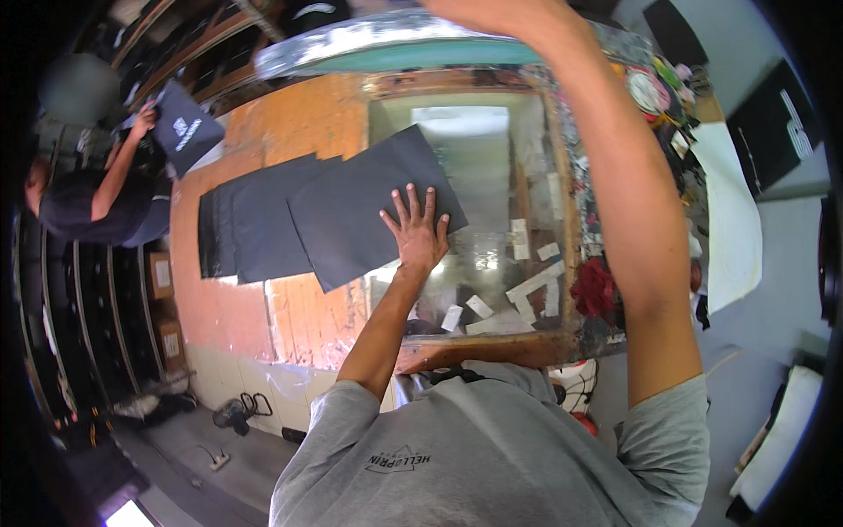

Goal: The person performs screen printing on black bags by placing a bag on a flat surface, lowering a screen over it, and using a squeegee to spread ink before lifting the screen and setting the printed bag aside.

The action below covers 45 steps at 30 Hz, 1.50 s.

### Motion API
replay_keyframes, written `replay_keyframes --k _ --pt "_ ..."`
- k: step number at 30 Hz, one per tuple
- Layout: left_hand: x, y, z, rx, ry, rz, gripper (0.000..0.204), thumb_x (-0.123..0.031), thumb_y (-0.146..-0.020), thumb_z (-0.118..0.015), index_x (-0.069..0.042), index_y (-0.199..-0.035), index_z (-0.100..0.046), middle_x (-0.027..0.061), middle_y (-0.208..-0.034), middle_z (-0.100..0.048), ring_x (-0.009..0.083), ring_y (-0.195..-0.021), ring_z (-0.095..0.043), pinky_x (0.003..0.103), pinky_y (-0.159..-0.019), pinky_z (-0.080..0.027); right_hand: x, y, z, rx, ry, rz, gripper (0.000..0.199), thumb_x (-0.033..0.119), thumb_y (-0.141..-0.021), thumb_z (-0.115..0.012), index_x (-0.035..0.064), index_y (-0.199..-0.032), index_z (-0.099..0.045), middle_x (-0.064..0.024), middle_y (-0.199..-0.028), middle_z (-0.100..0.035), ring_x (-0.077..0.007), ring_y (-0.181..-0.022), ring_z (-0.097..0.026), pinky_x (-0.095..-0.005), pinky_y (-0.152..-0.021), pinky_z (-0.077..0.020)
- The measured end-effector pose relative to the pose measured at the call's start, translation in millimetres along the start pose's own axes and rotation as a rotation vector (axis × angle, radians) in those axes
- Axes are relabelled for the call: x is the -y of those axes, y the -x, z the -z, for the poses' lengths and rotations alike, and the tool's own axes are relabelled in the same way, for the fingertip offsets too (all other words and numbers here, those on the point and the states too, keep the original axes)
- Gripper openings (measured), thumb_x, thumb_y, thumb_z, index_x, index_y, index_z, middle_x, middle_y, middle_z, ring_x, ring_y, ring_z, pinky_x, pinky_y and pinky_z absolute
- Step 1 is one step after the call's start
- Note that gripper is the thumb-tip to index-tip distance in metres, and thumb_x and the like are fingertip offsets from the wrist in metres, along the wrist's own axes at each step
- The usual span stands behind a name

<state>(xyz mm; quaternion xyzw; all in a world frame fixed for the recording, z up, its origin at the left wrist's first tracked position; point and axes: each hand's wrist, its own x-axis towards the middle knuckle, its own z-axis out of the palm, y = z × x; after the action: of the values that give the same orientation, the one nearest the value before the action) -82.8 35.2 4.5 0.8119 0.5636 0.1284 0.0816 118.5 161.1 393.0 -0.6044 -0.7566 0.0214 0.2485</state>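
My left hand (417,233) lies with fingers spread on a flat black sheet (369,202). That sheet rests at a slant, partly over the glass panel (479,167) of the worktable and partly over other black sheets (255,215) to its left. Whether the sheets are cloth, paper or bags, I cannot make out. My right arm stretches far forward, up to a raised frame (351,57) with a silvery wrapped edge and a teal face. Only part of my right hand (492,10) shows at the top of the picture, by that frame; its fingers are hidden.
Paper scraps (531,294) lie on the glass. A dark red cloth (596,286) and assorted clutter (654,97) line the table's right side. At the far left, a person (105,198) holds a black piece with a white print (186,130), near dark racks (83,307).
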Motion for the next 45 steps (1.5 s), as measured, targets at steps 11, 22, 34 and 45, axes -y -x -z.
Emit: replay_keyframes --k 11,22,34,45 --pt "-111 -36 -32 0.229 0.131 -0.315 0.058 -0.041 -0.106 -0.045 -0.014 -0.158 -0.042 0.0214 -0.169 -0.02 0.0477 -0.157 -0.009 0.073 -0.119 -0.006 -6 -21 13 0.149 -0.087 -0.051 0.042 0.04 -0.101 -0.054 0.0025 -0.099 -0.072 -0.0103 -0.081 -0.065 -0.0212 -0.073 -0.063 -0.0374 -0.067 -0.0575" --pt "-74 4 -14 0.215 0.05 -0.124 0.071 -0.046 -0.099 -0.059 -0.011 -0.158 -0.04 0.0202 -0.169 -0.022 0.0398 -0.158 -0.012 0.067 -0.123 -0.002 -23 -9 11 0.043 -0.139 0.068 0.043 0.042 -0.101 -0.053 0.0026 -0.096 -0.071 -0.0077 -0.075 -0.06 -0.0187 -0.067 -0.058 -0.0362 -0.063 -0.056" --pt "-76 20 -17 0.133 0.071 -0.162 0.069 -0.045 -0.1 -0.056 -0.006 -0.156 -0.043 0.0207 -0.168 -0.024 0.0398 -0.159 -0.01 0.07 -0.121 0.001 -12 -25 -1 0.073 0.016 0.048 0.045 0.039 -0.098 -0.056 -0.0031 -0.097 -0.073 -0.0134 -0.08 -0.067 -0.0238 -0.072 -0.066 -0.0397 -0.068 -0.0588" --pt "-76 21 -9 0.047 0.151 -0.166 0.067 -0.042 -0.1 -0.056 -0.004 -0.155 -0.043 0.0228 -0.166 -0.027 0.041 -0.158 -0.013 0.07 -0.121 0.001 -6 -19 -1 0.027 -0.018 0.034 0.034 0.028 -0.098 -0.058 -0.0027 -0.099 -0.073 -0.0148 -0.077 -0.068 -0.0254 -0.066 -0.065 -0.0401 -0.067 -0.0592"
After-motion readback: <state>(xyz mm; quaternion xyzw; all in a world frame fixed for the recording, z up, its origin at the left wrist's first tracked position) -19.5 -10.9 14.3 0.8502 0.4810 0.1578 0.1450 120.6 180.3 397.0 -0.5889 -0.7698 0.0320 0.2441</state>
